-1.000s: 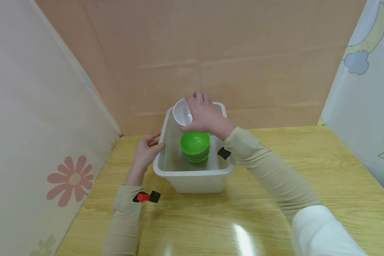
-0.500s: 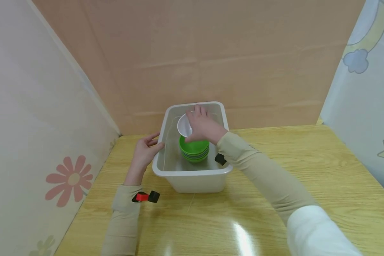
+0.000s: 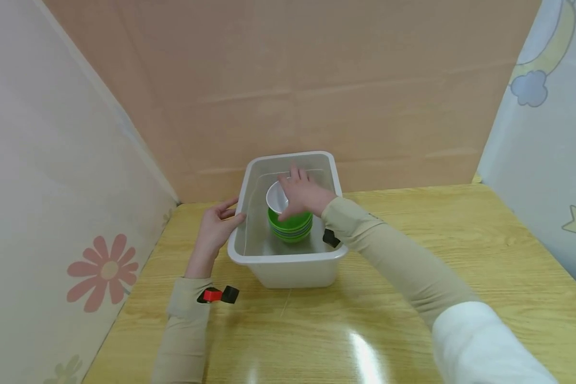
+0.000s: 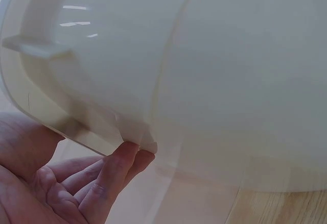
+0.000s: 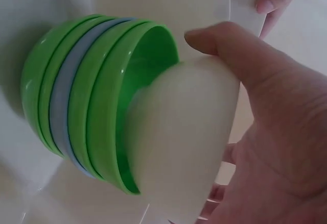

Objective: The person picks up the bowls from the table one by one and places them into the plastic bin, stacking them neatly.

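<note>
A big wooden table (image 3: 413,256) is sitting in front of a tan board wall (image 3: 317,80), with soft side walls showing a pink flower (image 3: 104,271) on one side and a blue cloud (image 3: 529,88) on the other.

On the table, close to the back wall, a white plastic tub (image 3: 288,269) is standing. Its rim is showing up very near in the left wrist view (image 4: 76,127).

Inside the tub a stack of bowls (image 3: 290,226) is sitting on the bottom, near the middle. Most of them are green, and one pale blue bowl is peeking out between them in the right wrist view (image 5: 76,122).

The right hand (image 3: 303,193) is reaching down into the tub and holding a white bowl (image 3: 276,197). The bowl is tilting, and its lower edge is going into the top green bowl (image 5: 168,163). The thumb is curling over the bowl's side and the palm is wrapping around its back.

The left hand (image 3: 216,229) is resting against the outside of the tub on its left side. Its fingers (image 4: 115,170) are lying straight and touching just under the rim, not gripping anything.

The two hands are well apart, with the tub wall between them.

Small black and red clips (image 3: 218,294) are sitting on the left sleeve.
</note>
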